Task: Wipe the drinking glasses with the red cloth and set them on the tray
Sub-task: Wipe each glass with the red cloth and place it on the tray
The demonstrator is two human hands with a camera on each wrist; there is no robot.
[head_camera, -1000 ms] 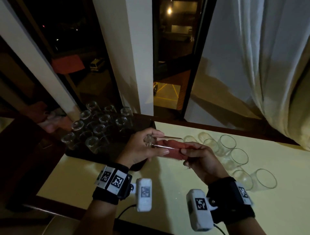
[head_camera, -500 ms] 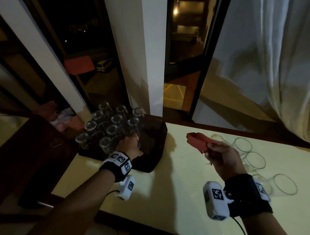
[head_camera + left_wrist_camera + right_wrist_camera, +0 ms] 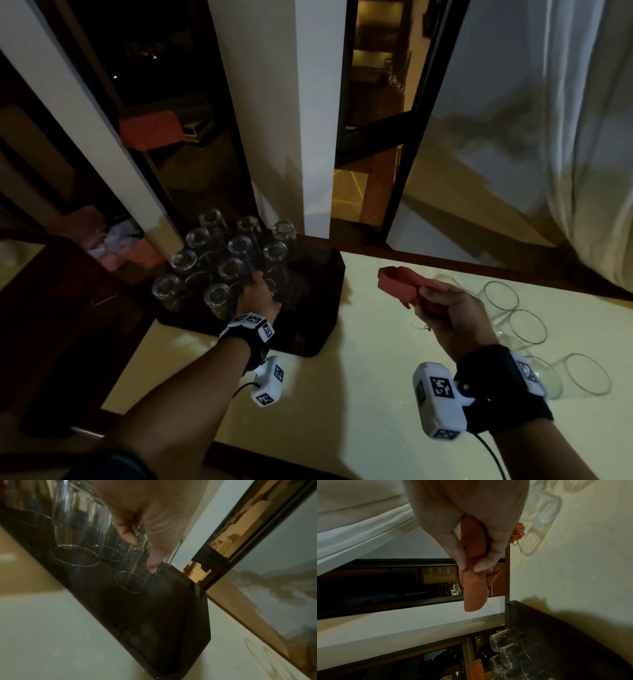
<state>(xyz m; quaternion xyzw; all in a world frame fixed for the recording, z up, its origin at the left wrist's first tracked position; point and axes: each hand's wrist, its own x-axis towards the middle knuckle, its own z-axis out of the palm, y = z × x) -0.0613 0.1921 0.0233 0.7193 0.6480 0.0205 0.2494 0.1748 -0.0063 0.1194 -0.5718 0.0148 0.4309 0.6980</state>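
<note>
My left hand (image 3: 258, 291) reaches over the dark tray (image 3: 308, 329) and grips a clear drinking glass (image 3: 132, 580) upside down. In the left wrist view its rim rests on or just above the tray floor (image 3: 171, 615), with my fingers (image 3: 150, 547) curled round its wall. Several other glasses (image 3: 236, 246) stand upside down on the tray's left part. My right hand (image 3: 431, 301) hovers above the table and pinches the folded red cloth (image 3: 400, 284) between thumb and fingers; the cloth (image 3: 474, 591) sticks out past my fingertips.
Several more glasses (image 3: 527, 325) lie on their sides on the pale table (image 3: 359, 377), to the right of my right hand. The tray's right half is bare. A window frame and a white curtain (image 3: 582, 171) stand behind the table.
A second ago both hands held the glass and cloth together at the middle. My left hand has carried the glass left onto the tray; my right hand has kept the cloth.
</note>
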